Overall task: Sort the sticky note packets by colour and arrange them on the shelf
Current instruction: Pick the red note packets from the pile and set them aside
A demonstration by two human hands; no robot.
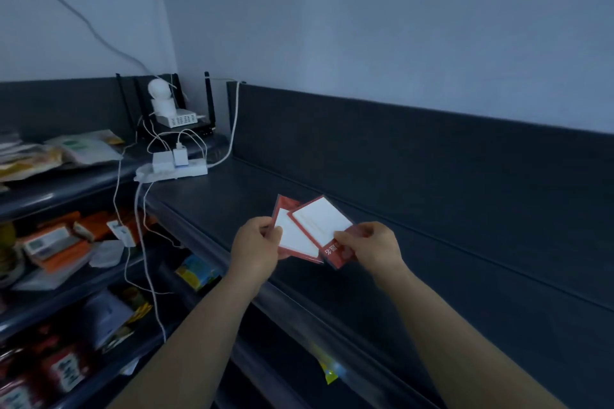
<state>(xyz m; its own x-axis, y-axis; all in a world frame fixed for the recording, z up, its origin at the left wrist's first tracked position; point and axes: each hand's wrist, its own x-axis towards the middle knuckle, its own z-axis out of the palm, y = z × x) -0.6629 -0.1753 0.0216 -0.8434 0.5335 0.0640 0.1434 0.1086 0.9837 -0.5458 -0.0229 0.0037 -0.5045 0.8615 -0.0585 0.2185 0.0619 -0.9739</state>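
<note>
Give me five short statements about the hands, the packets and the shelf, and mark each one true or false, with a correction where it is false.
1. The left hand holds a red-edged first packet. True.
2. The right hand holds nothing. False: it pinches a second packet.
3. The second packet overlaps the first packet. True.
4. Both packets lie flat on the top shelf. False: they are held above it.
5. A white power strip lies at the far left end of the top shelf. True.
</note>
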